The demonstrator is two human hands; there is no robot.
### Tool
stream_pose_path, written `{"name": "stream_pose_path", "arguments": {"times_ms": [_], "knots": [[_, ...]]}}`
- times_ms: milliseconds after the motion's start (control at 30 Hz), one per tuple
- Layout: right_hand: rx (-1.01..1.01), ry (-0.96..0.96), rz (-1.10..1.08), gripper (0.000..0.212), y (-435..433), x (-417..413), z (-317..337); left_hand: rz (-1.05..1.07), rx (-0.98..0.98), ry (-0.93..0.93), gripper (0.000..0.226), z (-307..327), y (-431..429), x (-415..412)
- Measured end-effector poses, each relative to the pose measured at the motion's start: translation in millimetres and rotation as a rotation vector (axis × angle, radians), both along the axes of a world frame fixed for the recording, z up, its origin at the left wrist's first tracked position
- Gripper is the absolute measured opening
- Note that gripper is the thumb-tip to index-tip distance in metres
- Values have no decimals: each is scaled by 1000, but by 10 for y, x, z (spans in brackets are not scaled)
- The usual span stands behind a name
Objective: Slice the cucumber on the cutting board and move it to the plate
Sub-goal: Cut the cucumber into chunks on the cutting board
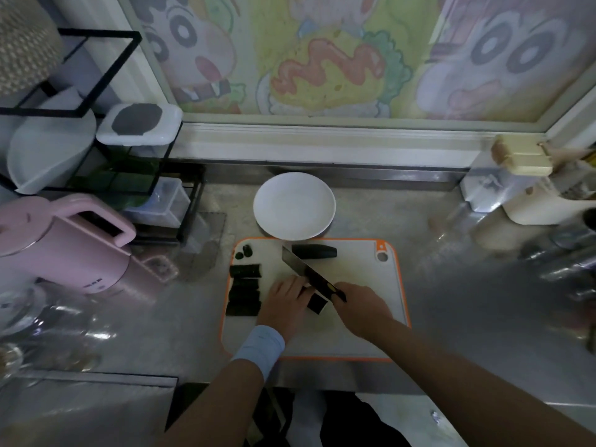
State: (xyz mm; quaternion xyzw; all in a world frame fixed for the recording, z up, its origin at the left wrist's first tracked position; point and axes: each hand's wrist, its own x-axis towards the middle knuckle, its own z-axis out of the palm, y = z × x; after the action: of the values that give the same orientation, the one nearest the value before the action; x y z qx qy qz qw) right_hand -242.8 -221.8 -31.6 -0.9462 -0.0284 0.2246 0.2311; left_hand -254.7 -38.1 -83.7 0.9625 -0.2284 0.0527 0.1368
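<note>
A white cutting board (358, 337) with an orange rim lies on the counter. My right hand (361, 306) grips a knife (298, 262) whose blade points up and left. My left hand (285, 301) holds down a dark cucumber piece (316, 303) under the knife. Several cut cucumber pieces (244, 291) are stacked along the board's left side, with small end bits (244, 251) at its top left corner. A longer uncut cucumber piece (314, 251) lies at the top of the board. A white plate (294, 205), with nothing on it, sits just behind the board.
A pink kettle (64, 243) stands at the left, with a black wire rack (106, 150) and containers behind it. Glass items (48, 321) sit at the front left. At the right are a white container (516, 175) and metal ware (567, 256). A cartoon-painted wall runs behind.
</note>
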Motion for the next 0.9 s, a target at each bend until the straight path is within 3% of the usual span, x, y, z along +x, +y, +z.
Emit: {"name": "stream_pose_path", "arguments": {"times_ms": [267, 633, 900], "knots": [[10, 11, 30, 25, -22, -128, -105, 42, -195, 75, 34, -96, -129, -208], [-21, -142, 123, 19, 29, -159, 8, 44, -218, 38, 23, -81, -111, -126], [-76, -148, 127, 21, 51, -225, 78, 31, -234, 3, 20, -17, -137, -92]]}}
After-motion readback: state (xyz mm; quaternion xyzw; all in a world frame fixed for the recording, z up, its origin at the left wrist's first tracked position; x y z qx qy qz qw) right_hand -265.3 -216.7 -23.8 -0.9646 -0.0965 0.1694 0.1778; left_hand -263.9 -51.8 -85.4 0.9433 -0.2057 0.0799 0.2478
